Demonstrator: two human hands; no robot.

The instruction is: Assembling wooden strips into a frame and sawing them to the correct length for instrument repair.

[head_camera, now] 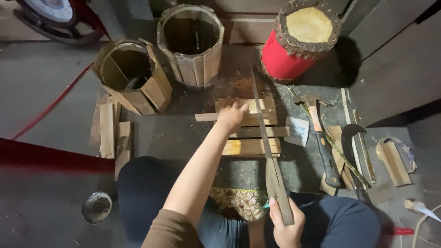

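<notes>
surroundings: two open wooden-slat barrels at the top, one leaning (131,76) and one upright (190,43); red drum (296,41) with a pale skin top and studded rim to the upper right; red hose (50,108) curving over the grey floor at left; round metal lid (97,207) low on the left.
loose wood: small stack of flat slats (109,131) lying left of the knees, just below the leaning barrel.
tools at right: hammer (319,138) with an orange and black handle; yellow-green measuring tape (337,149) stretched slantwise under it; dark curved sickle blade (349,138) beside that; thin strips and a small wooden offcut (395,160) further right.
in the way: small white paper label (297,132) touching the right end of the slat pile; sawdust scattered on the dark mat around it.
slat pile: several pale wooden slats (250,133) laid crosswise in the middle of the mat, ahead of the knees, lower ones wider and yellowish, upper ones thin and overlapping.
long blade: narrow, dull grey, pointed machete (264,133) running from the lower right up across the slat pile, tip reaching towards the upright barrel, wooden handle at the bottom.
left hand: left hand (231,117) stretched forward, palm down on the upper slats, fingers spread and pressing flat, not wrapped round anything.
right hand: right hand (287,222) low near the lap, fingers closed tight about the blade's wooden handle.
lap: dark trousers, patterned cloth (236,202) between the knees.
</notes>
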